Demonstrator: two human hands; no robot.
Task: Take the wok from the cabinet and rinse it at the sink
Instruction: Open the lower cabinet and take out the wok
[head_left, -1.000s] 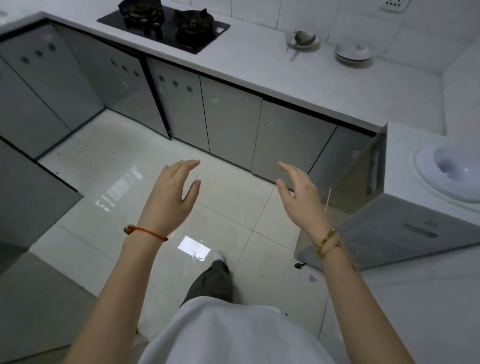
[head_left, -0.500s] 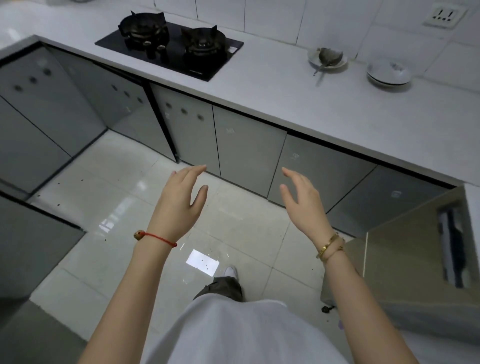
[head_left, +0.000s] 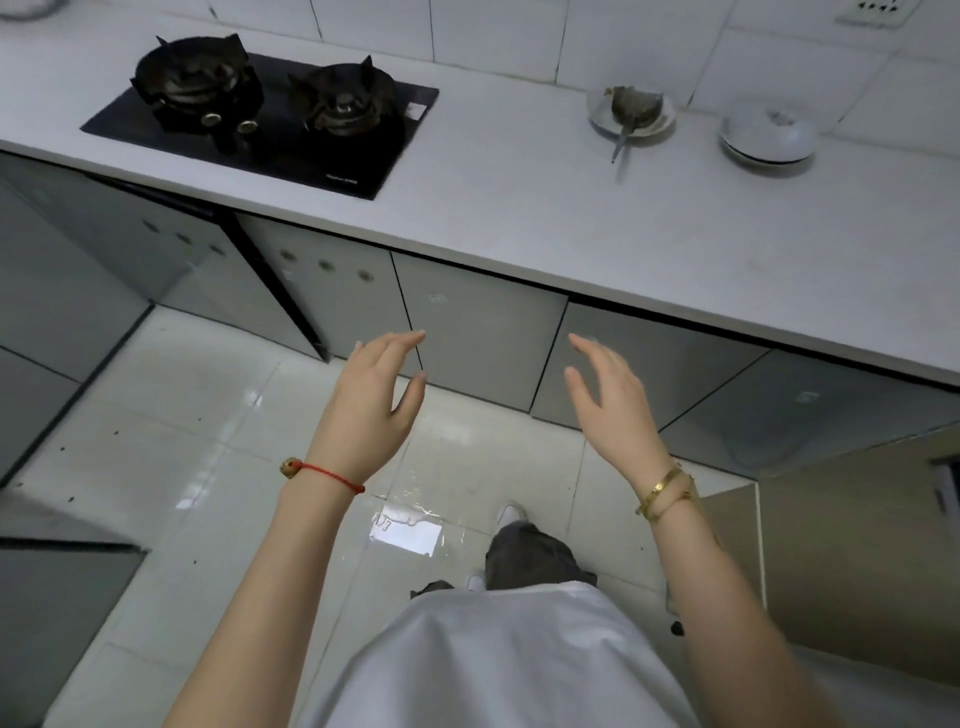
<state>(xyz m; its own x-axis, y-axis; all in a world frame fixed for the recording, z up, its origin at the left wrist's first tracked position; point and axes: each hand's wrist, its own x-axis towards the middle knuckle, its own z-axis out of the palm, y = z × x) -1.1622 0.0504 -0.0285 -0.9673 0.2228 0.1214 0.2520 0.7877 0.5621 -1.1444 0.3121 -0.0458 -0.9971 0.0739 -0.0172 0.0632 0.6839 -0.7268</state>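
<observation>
No wok and no sink show in this view. My left hand (head_left: 369, 410) and my right hand (head_left: 613, 400) are both raised in front of me over the floor, palms facing each other, fingers apart and holding nothing. Just beyond my fingertips runs a row of grey cabinet doors (head_left: 478, 338) under the white counter (head_left: 519, 208), all of them closed. At the right edge, one cabinet door (head_left: 841, 545) stands swung open beside my right forearm.
A black two-burner gas hob (head_left: 270, 114) sits on the counter's left. Farther right are a small dish with a spoon (head_left: 631, 111) and an upturned white bowl (head_left: 766, 135). The glossy tiled floor (head_left: 208, 441) has a wet patch near my foot.
The view has swung up and to the right and come closer to the counter. The sink that showed at the right edge is out of view. Both hands keep the same open pose.
</observation>
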